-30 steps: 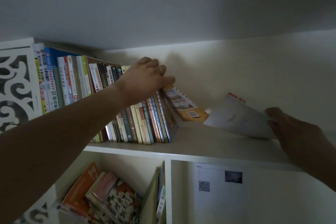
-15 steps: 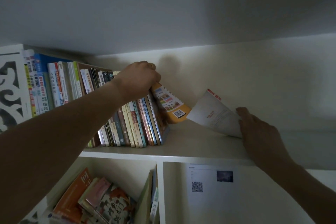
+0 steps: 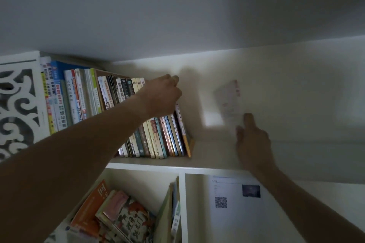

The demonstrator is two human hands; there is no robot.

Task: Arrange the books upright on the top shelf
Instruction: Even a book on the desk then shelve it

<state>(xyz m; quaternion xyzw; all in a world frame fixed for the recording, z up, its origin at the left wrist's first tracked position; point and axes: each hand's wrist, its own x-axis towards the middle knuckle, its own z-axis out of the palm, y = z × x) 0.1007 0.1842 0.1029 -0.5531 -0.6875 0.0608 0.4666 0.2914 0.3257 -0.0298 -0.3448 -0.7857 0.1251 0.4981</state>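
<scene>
A row of books (image 3: 158,136) stands on the top shelf (image 3: 215,154), leaning slightly left. An orange-covered book (image 3: 186,142) is the last one at the row's right end. My left hand (image 3: 162,96) is curled over the tops of the rightmost books, holding them together. To the right, a thin white booklet (image 3: 229,102) with red print stands nearly upright, blurred by motion. My right hand (image 3: 252,140) holds its lower edge between thumb and fingers. A gap of bare shelf separates the booklet from the row.
A white carved panel (image 3: 17,104) bounds the shelf on the left. Below, a compartment holds a messy pile of books (image 3: 118,217), with a divider (image 3: 182,203) to its right. The compartment right of that has a sheet with a QR code (image 3: 221,202).
The orange book went from leaning out to standing against the row under my left hand. My right hand moved left and tipped the white booklet up from a slant to nearly upright.
</scene>
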